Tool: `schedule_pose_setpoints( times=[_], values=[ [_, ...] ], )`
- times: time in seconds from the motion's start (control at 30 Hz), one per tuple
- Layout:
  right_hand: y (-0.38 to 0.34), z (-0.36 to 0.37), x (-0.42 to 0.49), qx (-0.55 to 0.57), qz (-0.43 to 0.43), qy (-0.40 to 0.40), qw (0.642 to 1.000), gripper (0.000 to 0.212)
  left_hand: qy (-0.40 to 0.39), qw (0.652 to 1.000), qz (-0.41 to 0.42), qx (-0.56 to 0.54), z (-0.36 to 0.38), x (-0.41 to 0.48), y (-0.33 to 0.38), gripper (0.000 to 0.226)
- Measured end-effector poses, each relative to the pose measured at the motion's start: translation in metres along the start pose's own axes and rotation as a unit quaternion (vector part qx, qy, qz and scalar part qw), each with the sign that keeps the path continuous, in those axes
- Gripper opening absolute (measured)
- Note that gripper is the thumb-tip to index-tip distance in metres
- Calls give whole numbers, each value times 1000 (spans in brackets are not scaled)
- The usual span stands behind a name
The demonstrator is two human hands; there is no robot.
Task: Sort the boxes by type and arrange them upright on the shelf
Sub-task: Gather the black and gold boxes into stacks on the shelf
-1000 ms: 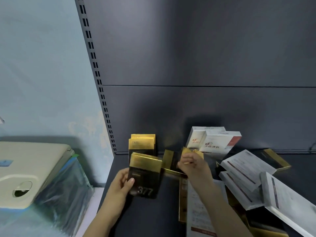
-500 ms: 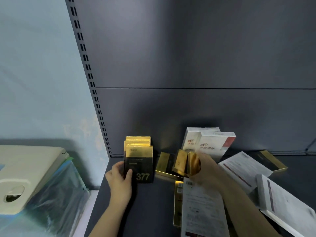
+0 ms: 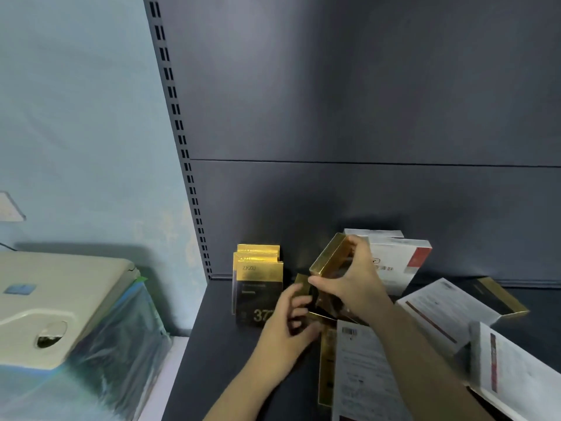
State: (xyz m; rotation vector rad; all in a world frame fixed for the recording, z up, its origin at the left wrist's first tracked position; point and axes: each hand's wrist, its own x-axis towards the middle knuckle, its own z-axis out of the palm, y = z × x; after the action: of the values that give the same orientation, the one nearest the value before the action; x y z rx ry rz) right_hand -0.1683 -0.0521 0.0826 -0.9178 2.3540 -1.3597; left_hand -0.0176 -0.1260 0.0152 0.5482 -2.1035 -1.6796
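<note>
Right hand (image 3: 349,279) first: I've got it clamped on a gold box (image 3: 329,258), thumb under the low front corner, fingers over the far top end, box tilted up off the shelf (image 3: 212,344) at a steep slant. Left hand (image 3: 288,326) is half open, fingers curled loosely against a second gold box (image 3: 302,288) that leans just beside the raised one; I can't tell if it's really gripping or only touching.

Doing this step well, my call: swing the held box upright before it travels, then set it down flush against the front of the gold stack (image 3: 259,287), same face forward. That stack stands upright at the back left, three deep, near the slotted post (image 3: 182,141). Keep my left hand steadying the leaner so it doesn't fall while the right one pulls clear. Don't bump the stack, it looks easy to topple.

Further out: two white boxes (image 3: 394,265) stand upright behind my right hand, against the back panel. More white boxes (image 3: 437,311) lie flat to the right, unsorted, with a flat black-and-gold box (image 3: 501,296) among them. One white box (image 3: 361,372) lies flat under my right forearm, a gold one under it.
</note>
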Motion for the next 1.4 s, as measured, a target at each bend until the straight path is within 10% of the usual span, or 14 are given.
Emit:
schedule_pose_setpoints(
  times=[0.27, 0.73, 1.03, 1.4],
  values=[
    [8, 34, -28, 103, 14, -95, 990, 74, 176, 982, 4, -75, -13, -8, -18, 49],
    [39, 35, -34, 36, 62, -91, 993, 27, 329, 927, -97, 149, -44, -11, -52, 46],
    [57, 24, -5, -206, 71, -85, 972, 88, 271, 934, -107, 206, -42, -5, -52, 98],
    [36, 20, 2, -239, 7, -69, 968, 109, 299, 931, -106, 179, -41, -8, -47, 85]
  ],
)
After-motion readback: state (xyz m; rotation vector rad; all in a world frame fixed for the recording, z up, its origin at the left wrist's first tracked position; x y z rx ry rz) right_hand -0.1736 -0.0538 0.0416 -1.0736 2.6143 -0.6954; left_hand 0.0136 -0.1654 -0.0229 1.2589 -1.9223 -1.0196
